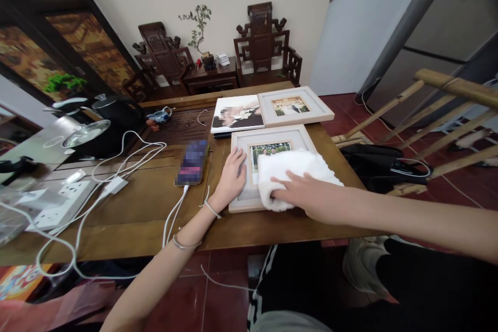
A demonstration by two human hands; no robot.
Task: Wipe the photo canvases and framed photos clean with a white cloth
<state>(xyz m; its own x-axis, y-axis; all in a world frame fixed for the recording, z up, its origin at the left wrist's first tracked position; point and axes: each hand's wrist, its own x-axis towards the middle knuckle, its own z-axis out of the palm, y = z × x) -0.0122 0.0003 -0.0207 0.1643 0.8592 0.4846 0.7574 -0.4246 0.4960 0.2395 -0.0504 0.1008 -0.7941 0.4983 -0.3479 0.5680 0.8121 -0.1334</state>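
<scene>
A pale wooden picture frame (pixel 241 141) lies flat near the front of the wooden table (pixel 148 202). My left hand (pixel 230 179) rests flat on the frame's left border, fingers stretched out. A fluffy white cloth (pixel 290 166) covers the frame's right half. My right hand (pixel 301 194) presses down on the cloth's front edge with the fingers extended. Only the top of the photo shows beside the cloth.
Behind lie a second framed photo (pixel 295 106) and a canvas print (pixel 237 114). A phone (pixel 192 162) on a white cable sits to the left, with a power strip (pixel 64 202), cables and a kettle (pixel 87 137). A black bag (pixel 373 163) and bamboo chair stand on the right.
</scene>
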